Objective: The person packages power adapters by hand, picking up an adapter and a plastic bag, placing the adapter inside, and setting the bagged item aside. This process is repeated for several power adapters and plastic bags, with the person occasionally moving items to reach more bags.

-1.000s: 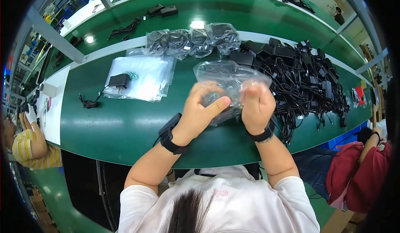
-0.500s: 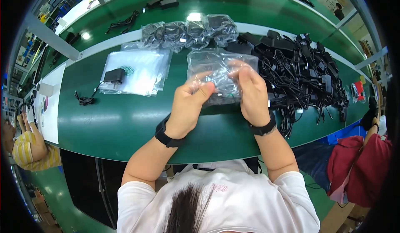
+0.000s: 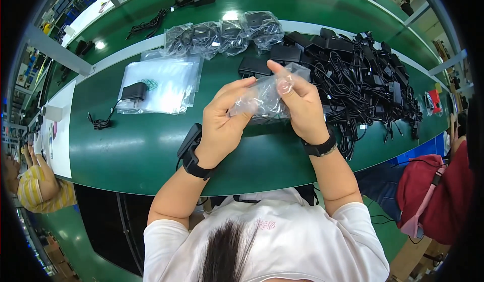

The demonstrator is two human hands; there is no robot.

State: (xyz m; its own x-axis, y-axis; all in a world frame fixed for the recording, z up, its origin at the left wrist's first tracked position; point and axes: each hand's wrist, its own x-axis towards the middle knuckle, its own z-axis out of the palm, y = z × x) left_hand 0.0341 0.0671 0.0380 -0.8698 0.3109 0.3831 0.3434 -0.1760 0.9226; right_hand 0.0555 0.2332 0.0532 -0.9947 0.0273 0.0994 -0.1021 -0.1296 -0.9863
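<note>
Bag (image 3: pixel 264 99) spans left hand (image 3: pixel 225 119) to right hand (image 3: pixel 305 109).

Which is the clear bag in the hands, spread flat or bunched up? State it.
Bunched up: the clear bag is creased and gathered between left hand and right hand.

- Roomiest lane is the smooth green desk (image 3: pixel 131 156) left of the left hand (image 3: pixel 224 118), wide open along the front edge
- Right side's basically blocked: big heap of black plastic adapters and tangled cables (image 3: pixel 348 80) just beside the right hand (image 3: pixel 305 105)
- Bare strip runs back beside the flat stack of clear plastic bags (image 3: pixel 171 82), then four clear-bagged black bundles (image 3: pixel 233 36) wall it off
</note>
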